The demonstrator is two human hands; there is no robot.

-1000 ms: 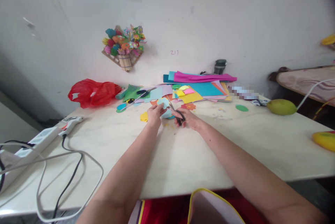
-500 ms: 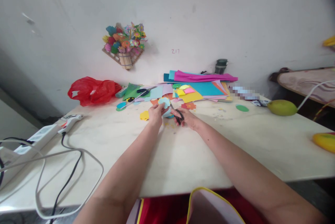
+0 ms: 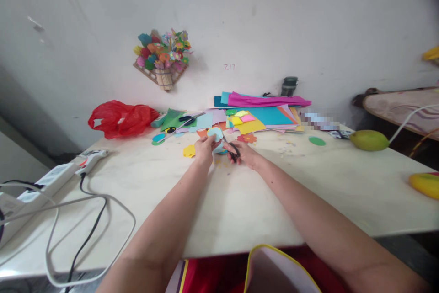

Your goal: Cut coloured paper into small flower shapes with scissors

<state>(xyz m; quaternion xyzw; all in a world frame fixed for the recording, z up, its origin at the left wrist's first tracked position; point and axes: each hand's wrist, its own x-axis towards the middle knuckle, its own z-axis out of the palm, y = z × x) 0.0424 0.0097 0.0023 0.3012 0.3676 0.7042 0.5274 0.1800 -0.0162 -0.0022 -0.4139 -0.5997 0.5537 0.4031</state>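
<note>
My left hand (image 3: 205,149) pinches a light blue paper piece (image 3: 215,133) with a rounded outline. In my right hand (image 3: 245,155) is a pair of black-handled scissors (image 3: 234,150), its blades pointing up and left at the paper's right edge. How far the blades are apart is too small to tell. Under the hands lies more blue paper, partly hidden. A yellow paper cutout (image 3: 189,151) rests just left of my left hand. An orange-red flower cutout (image 3: 247,139) lies beyond my right hand.
Colored sheets (image 3: 270,117) are stacked along the wall. A second pair of scissors (image 3: 187,120) lies on papers near a red plastic bag (image 3: 121,119). Power strips (image 3: 51,181) with loose cables occupy the left side. A green oval (image 3: 317,141) and a mango-like object (image 3: 369,140) are at right.
Almost nothing differs. Both hands stay in the same place with the paper and scissors; the whole view has shifted very slightly.
</note>
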